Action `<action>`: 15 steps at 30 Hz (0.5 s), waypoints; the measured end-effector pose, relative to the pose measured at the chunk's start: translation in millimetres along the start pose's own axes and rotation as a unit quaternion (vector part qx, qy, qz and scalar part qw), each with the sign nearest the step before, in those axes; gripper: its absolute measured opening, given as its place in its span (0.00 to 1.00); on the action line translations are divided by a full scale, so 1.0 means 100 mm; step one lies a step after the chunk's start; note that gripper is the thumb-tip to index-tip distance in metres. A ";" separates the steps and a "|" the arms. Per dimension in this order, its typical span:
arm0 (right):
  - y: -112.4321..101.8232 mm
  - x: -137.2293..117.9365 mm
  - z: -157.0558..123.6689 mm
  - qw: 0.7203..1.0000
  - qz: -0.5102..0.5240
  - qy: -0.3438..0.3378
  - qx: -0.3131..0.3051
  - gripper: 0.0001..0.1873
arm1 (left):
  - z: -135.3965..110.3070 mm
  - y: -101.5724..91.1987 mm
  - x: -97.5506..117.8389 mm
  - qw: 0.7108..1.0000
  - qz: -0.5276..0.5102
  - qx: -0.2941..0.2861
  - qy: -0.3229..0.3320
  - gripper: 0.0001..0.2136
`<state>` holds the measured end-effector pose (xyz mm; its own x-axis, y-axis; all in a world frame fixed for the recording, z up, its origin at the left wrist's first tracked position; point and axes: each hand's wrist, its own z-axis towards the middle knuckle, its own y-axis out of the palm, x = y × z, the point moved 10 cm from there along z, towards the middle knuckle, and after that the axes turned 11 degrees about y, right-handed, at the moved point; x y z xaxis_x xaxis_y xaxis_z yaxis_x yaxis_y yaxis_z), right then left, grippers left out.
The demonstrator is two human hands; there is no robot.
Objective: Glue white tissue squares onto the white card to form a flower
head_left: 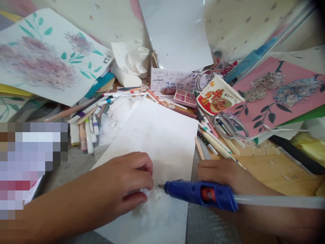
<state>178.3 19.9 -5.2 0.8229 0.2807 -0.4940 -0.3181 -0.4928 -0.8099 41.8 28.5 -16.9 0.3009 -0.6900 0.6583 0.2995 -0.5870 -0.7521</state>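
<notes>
Glue gun [191, 193] in the grip of right hand [220, 172], nozzle [161, 186] just beside curled left hand [133, 176], its pinch unclear.

Markers [215, 143] (and scissors [230, 124]) crowd rightward.

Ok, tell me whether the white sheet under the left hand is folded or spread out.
Spread out: the white sheet lies flat beneath the left hand, with no fold showing in its visible part.
</notes>
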 end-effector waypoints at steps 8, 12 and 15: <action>0.03 0.08 -0.02 0.997 0.061 0.007 -0.044 0.11 | 0.00 0.01 0.00 1.000 0.000 -0.014 -0.006 0.05; 0.04 0.08 -0.04 0.997 0.062 0.018 -0.042 0.10 | 0.00 0.02 -0.02 1.000 0.002 -0.019 -0.009 0.05; 0.00 0.07 -0.05 0.998 0.047 0.027 -0.014 0.12 | 0.00 0.04 -0.03 1.000 0.006 -0.026 -0.012 0.05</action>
<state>186.0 18.0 -7.1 0.8144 0.1889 -0.5486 -0.3818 -0.5375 -0.7519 41.7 28.1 -21.7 0.3262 -0.6873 0.6490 0.2477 -0.6004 -0.7604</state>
